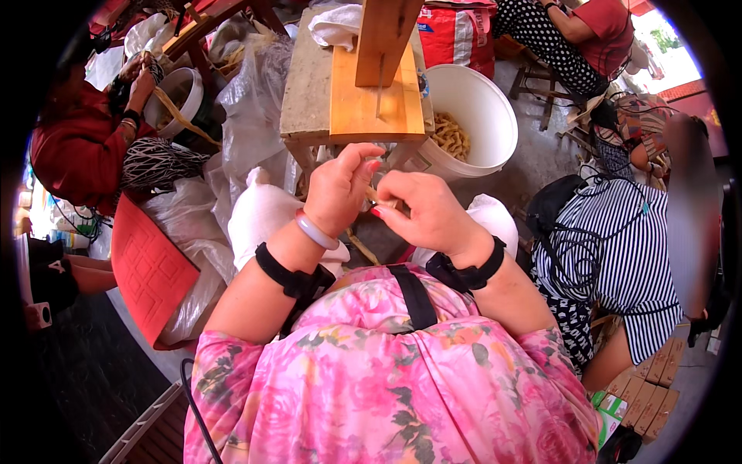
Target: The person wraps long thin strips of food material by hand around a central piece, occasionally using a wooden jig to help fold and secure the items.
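Note:
My right hand (426,209) pinches a tan fibrous strip (371,196) between thumb and bent fingers, above my lap. Close beside it, my left hand (343,184) is raised with curled fingers; the strip's end runs toward its palm side, and whether these fingers grip it is hidden. A length of similar tan strip (362,246) hangs below the hands between my knees. Just beyond them, a wooden block stand (377,124) with an upright post (385,43) and a thin metal rod (380,93) rests on a worn stool (307,93).
Right of the stool, a white bucket (501,122) holds coiled tan strips (449,136). A white cloth (336,26) lies on the stool. Plastic sheeting (252,93) and a red mat (151,269) are at left. People sit on both sides, one holding a tan strip (179,116).

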Demonstrator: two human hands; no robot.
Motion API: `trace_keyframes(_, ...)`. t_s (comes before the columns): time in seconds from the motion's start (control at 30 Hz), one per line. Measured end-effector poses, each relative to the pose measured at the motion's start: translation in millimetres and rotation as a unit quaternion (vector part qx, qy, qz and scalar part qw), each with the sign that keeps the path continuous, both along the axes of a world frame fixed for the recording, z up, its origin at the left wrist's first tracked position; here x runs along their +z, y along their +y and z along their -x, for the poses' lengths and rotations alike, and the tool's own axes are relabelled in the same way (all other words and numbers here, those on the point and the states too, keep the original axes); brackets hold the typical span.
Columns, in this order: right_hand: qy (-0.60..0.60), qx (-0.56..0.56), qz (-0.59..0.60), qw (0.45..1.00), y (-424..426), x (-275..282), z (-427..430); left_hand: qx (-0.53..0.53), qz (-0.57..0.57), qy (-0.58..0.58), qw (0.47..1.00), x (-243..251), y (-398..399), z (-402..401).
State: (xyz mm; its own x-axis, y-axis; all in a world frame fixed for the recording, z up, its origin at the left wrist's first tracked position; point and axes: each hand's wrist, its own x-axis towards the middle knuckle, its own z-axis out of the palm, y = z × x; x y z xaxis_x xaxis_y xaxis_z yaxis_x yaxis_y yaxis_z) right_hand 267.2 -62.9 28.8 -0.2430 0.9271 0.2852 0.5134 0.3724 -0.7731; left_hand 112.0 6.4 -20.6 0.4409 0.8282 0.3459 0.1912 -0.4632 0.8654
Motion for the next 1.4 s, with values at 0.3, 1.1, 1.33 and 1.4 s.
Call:
trace_keyframes(0.3,0.124,-0.069,0.120,0.983,6.4,7.1,-21.9,-0.151,0.360,-0.052,0.919,9.7,36.4,27.2)
trace_keyframes(1.1,-0.160,-0.265,-0.127,0.942,62.4,-61.8,-88.0,0.165,0.228,-0.053,0.958,-12.9,78.7,16.7)
trace_keyframes(1.33,-0.096,-0.252,-0.059,0.961,50.8,-75.9,-52.0,0.130,0.263,-0.033,0.955,-18.8,54.1,15.3)
trace_keyframes(1.4,-0.067,-0.237,-0.096,0.964,52.5,-77.4,-55.5,0.171,0.169,-0.043,0.970,-42.4,71.4,26.9)
